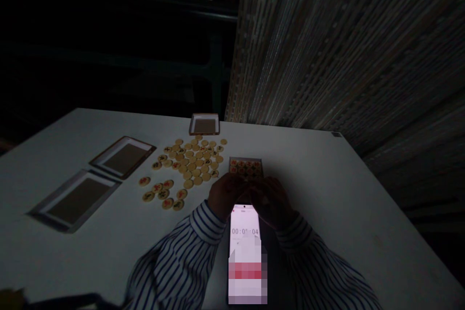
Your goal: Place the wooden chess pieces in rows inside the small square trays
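In the dim head view, a small box (245,159) holds rows of round Chinese chess pieces (245,163) with red characters facing up. Over its near half, my left hand (225,194) and my right hand (273,199) meet, fingers curled in and touching or nearly so. What lies between the fingertips is hidden by the hands and the darkness. A lit phone (246,242) showing a timer lies just below my wrists, its lower part pixelated. To the left of the box, many loose Chinese chess pieces (196,162) are spread out, some face down, others showing red or black characters.
Two shallow open trays, one brown-edged (97,161) and one pale (38,213), lie on the left of the white table (327,223). A smaller tray (191,131) is near the far edge. A string curtain (308,43) hangs behind at the right.
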`<action>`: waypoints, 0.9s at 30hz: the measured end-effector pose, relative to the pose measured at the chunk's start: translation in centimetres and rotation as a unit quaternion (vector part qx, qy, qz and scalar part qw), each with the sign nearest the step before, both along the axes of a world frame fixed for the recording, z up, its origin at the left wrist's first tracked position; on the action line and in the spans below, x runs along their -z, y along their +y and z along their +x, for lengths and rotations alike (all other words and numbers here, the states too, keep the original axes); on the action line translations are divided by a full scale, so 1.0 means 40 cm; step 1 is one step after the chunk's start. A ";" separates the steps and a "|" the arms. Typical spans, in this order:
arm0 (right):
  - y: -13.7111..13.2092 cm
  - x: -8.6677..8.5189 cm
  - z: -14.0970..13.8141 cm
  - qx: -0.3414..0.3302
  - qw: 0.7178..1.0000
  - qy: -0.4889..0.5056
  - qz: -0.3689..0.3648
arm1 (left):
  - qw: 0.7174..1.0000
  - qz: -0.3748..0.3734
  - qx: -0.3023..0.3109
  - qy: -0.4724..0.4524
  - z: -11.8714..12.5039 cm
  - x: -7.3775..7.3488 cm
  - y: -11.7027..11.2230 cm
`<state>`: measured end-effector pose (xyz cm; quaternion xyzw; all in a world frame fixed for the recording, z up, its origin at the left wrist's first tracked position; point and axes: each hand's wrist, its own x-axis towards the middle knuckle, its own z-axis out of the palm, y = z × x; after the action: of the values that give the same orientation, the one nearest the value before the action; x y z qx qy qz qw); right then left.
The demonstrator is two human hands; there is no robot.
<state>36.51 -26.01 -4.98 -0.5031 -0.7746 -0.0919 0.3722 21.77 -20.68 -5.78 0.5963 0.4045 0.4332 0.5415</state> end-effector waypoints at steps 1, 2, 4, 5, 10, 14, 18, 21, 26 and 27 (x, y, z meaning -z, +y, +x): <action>0.000 -0.001 0.000 0.000 1.000 0.002 -0.003 | 1.000 -0.006 -0.001 -0.005 0.001 -0.002 -0.001; -0.001 -0.001 0.000 0.001 1.000 0.004 -0.005 | 1.000 -0.012 -0.001 -0.009 0.002 -0.003 -0.001; -0.001 0.000 0.001 0.002 1.000 0.010 -0.008 | 1.000 -0.022 -0.001 -0.010 0.003 -0.005 -0.003; -0.001 0.001 0.002 0.001 1.000 0.014 -0.010 | 1.000 -0.022 0.004 -0.009 0.004 -0.005 -0.003; -0.001 0.004 0.009 0.003 0.999 0.030 -0.015 | 1.000 -0.001 0.027 -0.012 0.003 -0.004 -0.004; -0.004 0.001 0.011 0.009 0.999 0.026 -0.015 | 0.999 0.021 0.024 0.016 -0.002 0.000 -0.002; -0.004 0.000 0.010 0.014 0.999 0.025 -0.014 | 0.999 0.034 0.025 0.026 -0.007 0.006 -0.001; -0.003 0.002 0.010 0.009 1.000 0.023 -0.001 | 0.999 0.029 0.016 0.029 -0.007 0.005 -0.001; 0.000 0.003 0.014 0.008 0.999 0.031 -0.012 | 0.999 0.016 0.024 0.018 -0.004 -0.005 -0.003; 0.000 0.003 0.015 0.006 0.999 0.031 -0.016 | 0.999 0.012 0.028 0.017 -0.004 -0.006 -0.004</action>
<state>37.11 -26.02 -5.09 -0.5163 -0.7607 -0.0665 0.3876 21.62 -20.85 -5.53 0.6212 0.3910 0.4126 0.5394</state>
